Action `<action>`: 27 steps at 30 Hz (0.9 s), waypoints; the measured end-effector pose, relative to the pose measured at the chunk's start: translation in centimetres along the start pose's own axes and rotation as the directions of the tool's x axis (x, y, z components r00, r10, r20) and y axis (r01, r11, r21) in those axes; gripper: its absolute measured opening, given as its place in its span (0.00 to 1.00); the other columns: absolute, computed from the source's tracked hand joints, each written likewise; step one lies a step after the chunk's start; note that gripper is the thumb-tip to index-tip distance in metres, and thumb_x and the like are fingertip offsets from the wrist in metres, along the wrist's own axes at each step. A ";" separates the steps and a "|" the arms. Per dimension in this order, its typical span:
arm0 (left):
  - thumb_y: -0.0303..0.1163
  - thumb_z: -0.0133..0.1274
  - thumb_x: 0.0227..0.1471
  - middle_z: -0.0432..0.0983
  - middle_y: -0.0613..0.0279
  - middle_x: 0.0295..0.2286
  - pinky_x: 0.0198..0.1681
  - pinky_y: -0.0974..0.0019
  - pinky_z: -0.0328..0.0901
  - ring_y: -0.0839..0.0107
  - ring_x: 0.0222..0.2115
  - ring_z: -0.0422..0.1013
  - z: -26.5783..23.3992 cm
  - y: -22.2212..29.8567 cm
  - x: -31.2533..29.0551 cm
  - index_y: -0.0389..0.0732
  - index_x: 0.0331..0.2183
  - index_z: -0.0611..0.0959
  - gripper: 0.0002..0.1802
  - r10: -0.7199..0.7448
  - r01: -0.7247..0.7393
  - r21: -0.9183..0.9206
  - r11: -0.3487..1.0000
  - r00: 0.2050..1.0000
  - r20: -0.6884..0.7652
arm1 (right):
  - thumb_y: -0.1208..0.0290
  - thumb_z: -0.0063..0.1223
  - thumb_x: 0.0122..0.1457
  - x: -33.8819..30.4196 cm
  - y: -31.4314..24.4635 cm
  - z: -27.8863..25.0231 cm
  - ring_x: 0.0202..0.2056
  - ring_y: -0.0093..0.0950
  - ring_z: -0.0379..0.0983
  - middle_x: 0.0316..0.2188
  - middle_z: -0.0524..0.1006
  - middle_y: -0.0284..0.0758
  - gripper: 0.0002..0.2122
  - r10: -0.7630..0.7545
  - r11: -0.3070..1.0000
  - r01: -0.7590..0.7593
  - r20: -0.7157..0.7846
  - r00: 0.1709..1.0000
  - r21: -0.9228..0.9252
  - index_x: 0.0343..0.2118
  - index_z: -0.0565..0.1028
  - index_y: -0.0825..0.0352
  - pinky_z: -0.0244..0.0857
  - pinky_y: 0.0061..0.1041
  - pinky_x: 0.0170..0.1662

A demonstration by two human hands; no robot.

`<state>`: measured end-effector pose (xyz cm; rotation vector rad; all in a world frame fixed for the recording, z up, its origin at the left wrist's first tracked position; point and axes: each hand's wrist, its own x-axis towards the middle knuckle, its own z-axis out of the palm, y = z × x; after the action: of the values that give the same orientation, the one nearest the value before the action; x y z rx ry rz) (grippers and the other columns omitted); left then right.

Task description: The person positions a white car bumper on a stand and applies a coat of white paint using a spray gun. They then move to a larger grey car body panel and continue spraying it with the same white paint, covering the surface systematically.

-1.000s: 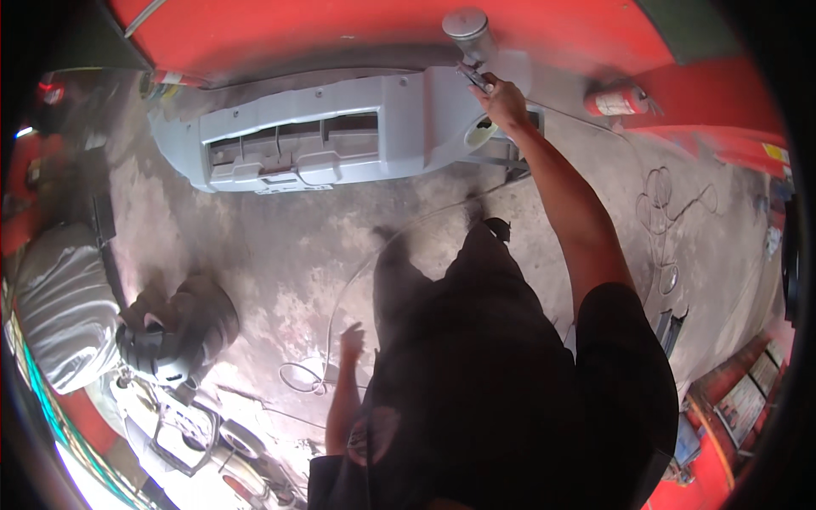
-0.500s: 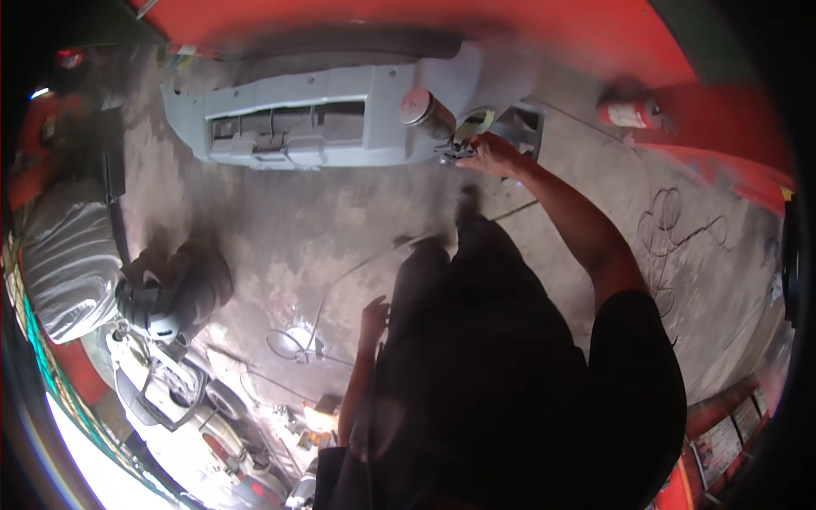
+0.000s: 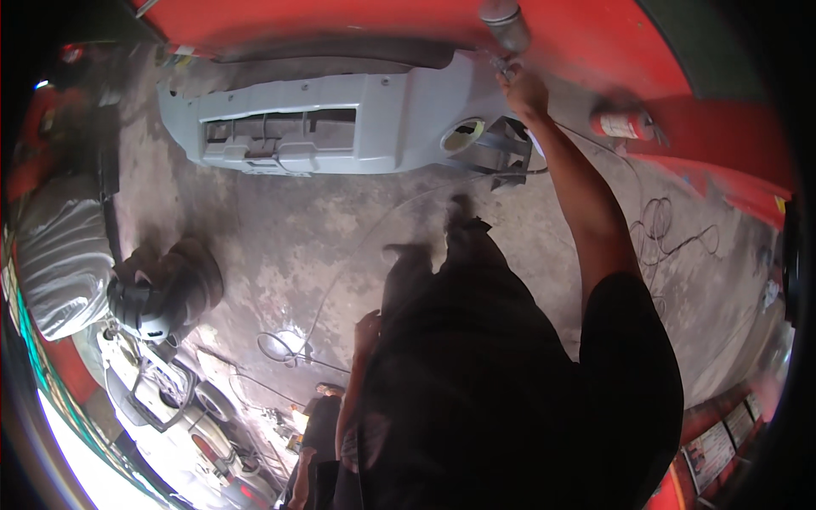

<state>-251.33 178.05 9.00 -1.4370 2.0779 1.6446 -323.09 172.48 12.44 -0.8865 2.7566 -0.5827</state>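
At the bumper's upper right end, my right hand (image 3: 526, 90) is closed round a spray gun (image 3: 508, 32). A round metal cup tops the gun. Its nozzle side is near the pale grey car bumper (image 3: 399, 106), which lies across a dark stand (image 3: 507, 151) and has a wide grille opening and a round lamp hole. Low beside my dark clothing hangs my left hand (image 3: 367, 330). Its fingers are loosely bent, partly lost against the cloth, and nothing shows in them.
A hose (image 3: 374, 223) crosses the concrete floor, and coiled line (image 3: 659, 223) lies at right. A red cylinder (image 3: 625, 126) is by the red wall. At left stand a motorcycle (image 3: 174, 387) and a silver cover (image 3: 64, 272). Another person's arm (image 3: 302, 478) shows at the bottom.
My right hand has carried the spray gun up and slightly right, from before the lamp hole to the bumper's far end. My left hand is slightly lower. Another person has appeared at lower left.
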 end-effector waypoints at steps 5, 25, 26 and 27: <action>0.32 0.57 0.50 0.81 0.46 0.43 0.44 0.52 0.74 0.48 0.43 0.78 -0.1 6.1 0.5 0.39 0.39 0.84 0.13 -0.044 0.037 0.161 0.986 0.998 0.044 | 0.47 0.57 0.60 -5.9 3.1 1.1 0.40 0.48 0.79 0.35 0.82 0.50 0.25 -0.139 0.990 0.142 0.278 0.951 0.009 0.44 0.79 0.68 0.72 0.43 0.45; 0.34 0.51 0.63 0.82 0.48 0.45 0.53 0.61 0.69 0.62 0.49 0.77 0.3 0.0 -0.7 0.33 0.49 0.83 0.18 -0.215 0.215 0.000 0.977 0.977 -0.006 | 0.49 0.62 0.55 5.9 11.2 3.7 0.44 0.48 0.80 0.37 0.83 0.49 0.23 0.258 0.959 -0.223 -0.205 0.944 0.177 0.46 0.81 0.63 0.73 0.44 0.47; 0.34 0.52 0.63 0.82 0.48 0.45 0.53 0.62 0.69 0.62 0.49 0.77 -0.3 1.0 -0.8 0.33 0.49 0.83 0.19 -0.201 0.202 0.021 0.979 0.979 -0.013 | 0.49 0.63 0.55 5.7 9.3 4.2 0.44 0.48 0.80 0.37 0.83 0.49 0.24 0.211 0.955 -0.167 -0.169 0.963 0.244 0.46 0.81 0.64 0.74 0.43 0.47; 0.34 0.52 0.63 0.82 0.48 0.45 0.53 0.62 0.69 0.62 0.49 0.77 -0.1 1.7 -0.1 0.33 0.50 0.82 0.19 -0.177 0.176 0.030 0.984 0.984 0.003 | 0.50 0.62 0.57 5.5 8.9 4.5 0.38 0.46 0.81 0.34 0.83 0.48 0.24 0.121 0.952 -0.067 -0.165 0.979 0.300 0.46 0.81 0.67 0.74 0.41 0.41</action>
<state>-252.46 178.00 10.29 -1.5545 1.9015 1.5416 -330.81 174.38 4.28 -0.6590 2.7458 -1.0689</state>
